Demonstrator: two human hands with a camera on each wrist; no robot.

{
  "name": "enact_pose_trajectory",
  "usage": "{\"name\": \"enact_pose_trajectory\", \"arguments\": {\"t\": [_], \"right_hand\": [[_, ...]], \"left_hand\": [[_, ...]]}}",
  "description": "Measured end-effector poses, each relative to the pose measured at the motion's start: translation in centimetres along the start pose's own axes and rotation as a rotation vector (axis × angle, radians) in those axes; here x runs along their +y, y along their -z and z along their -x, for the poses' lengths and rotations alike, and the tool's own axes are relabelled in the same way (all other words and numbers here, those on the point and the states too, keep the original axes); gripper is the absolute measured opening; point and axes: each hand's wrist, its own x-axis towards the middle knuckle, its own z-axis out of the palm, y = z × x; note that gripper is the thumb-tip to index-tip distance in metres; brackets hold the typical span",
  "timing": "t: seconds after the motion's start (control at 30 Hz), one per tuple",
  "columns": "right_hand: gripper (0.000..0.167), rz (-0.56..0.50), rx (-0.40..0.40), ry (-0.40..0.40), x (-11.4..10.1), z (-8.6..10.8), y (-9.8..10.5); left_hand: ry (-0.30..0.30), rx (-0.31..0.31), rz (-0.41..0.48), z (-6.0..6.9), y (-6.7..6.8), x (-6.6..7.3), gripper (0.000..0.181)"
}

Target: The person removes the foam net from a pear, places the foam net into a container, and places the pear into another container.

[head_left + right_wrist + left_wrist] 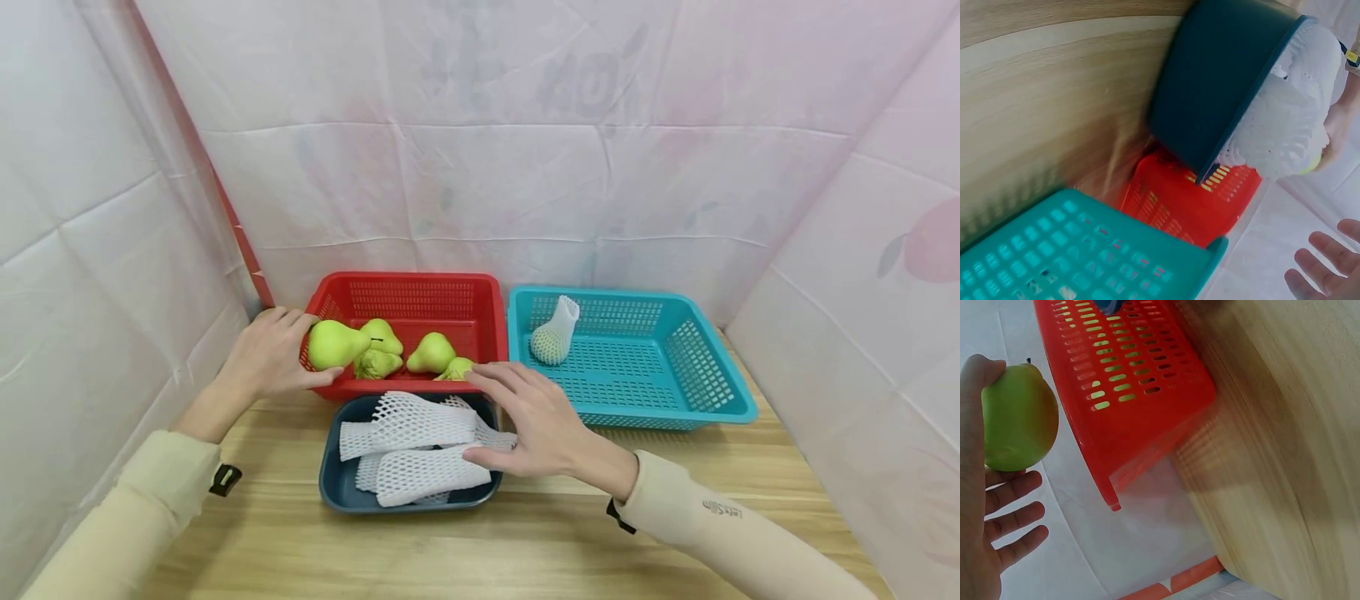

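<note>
A green pear (334, 345) is pinched between the thumb and fingers of my left hand (272, 354), held at the left rim of the red basket (420, 283). The left wrist view shows that pear (1019, 419) gripped by thumb and forefinger, the other fingers spread. My right hand (536, 421), fingers apart and holding nothing, hovers over the right edge of the dark blue tub (333, 497). White foam net sleeves (431, 475) lie heaped in this tub. Several more pears (431, 353) rest inside the red basket.
A teal basket (705, 417) stands to the right, with a pear in a foam net sleeve (553, 337) leaning at its left side. White printed sheets (480, 183) hang behind and at both sides. The wooden table (525, 550) extends in front.
</note>
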Motion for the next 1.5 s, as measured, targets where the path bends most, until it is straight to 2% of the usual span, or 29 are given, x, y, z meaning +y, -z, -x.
{"name": "enact_pose_trajectory", "arguments": {"t": [0.2,0.5,0.8,0.93,1.13,1.27,1.5], "right_hand": [[0.097,0.106,-0.032,-0.022,0.3,1.7,1.1],[0.105,0.16,-0.033,-0.08,1.2,4.4,2.4],[0.107,0.183,-0.031,-0.16,2.3,6.9,3.3],[0.107,0.192,-0.021,-0.179,3.0,7.7,3.5],[0.106,0.202,-0.006,-0.189,3.7,8.4,3.7],[0.106,0.216,-0.001,-0.186,3.9,8.7,3.7],[0.104,0.215,0.004,-0.19,4.2,9.0,3.6]], "left_hand": [[0.042,-0.115,-0.035,-0.5,-0.1,-0.1,0.077],[0.056,-0.218,-0.084,-1.3,-0.9,-0.6,0.076],[0.043,-0.261,-0.147,-2.1,-2.0,-1.0,0.079],[0.041,-0.3,-0.167,-2.4,-2.3,-1.1,0.082],[0.028,-0.342,-0.156,-2.8,-2.8,-1.1,0.084],[0.001,-0.359,-0.182,-3.2,-3.2,-1.0,0.085],[-0.016,-0.424,-0.216,-3.7,-3.5,-0.9,0.085]]}}
